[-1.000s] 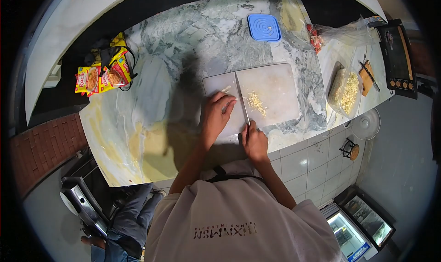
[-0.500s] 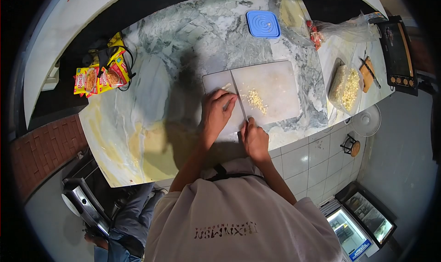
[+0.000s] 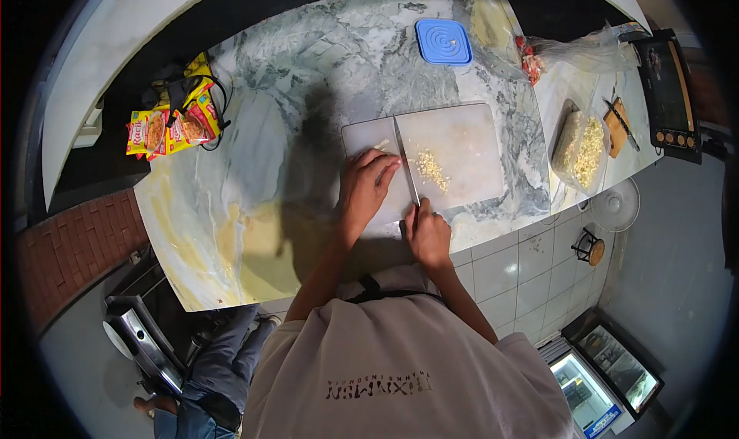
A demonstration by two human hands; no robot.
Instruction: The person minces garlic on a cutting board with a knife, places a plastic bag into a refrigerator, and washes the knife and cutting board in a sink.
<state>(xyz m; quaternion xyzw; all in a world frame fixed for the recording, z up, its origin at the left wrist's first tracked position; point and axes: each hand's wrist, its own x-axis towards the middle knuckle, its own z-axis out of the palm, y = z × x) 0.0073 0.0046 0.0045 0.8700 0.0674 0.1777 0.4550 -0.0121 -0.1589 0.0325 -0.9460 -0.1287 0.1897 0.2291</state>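
My right hand (image 3: 429, 233) grips the handle of a long kitchen knife (image 3: 408, 162), whose blade points away from me across a white cutting board (image 3: 471, 146). Close against the left side of the blade, my left hand (image 3: 363, 186) is closed with its fingertips bent down to the board; whatever they pinch is hidden. A small pile of pale chopped bits, perhaps garlic (image 3: 431, 171), lies right of the blade. Just beyond my left fingers rests a small pale piece (image 3: 380, 144).
A blue lid (image 3: 443, 42) lies at the back of the marble counter (image 3: 262, 131). On the right stand a tub of pale pieces (image 3: 579, 150), a small wooden board with a knife (image 3: 616, 129) and a plastic bag (image 3: 585, 50). Yellow packets (image 3: 173, 127) lie left. Another person (image 3: 219, 370) is lower left.
The knife blade has shifted very slightly, staying beside my left fingertips. Both hands keep nearly the same place. At lower left, the other person's hand has moved a little.
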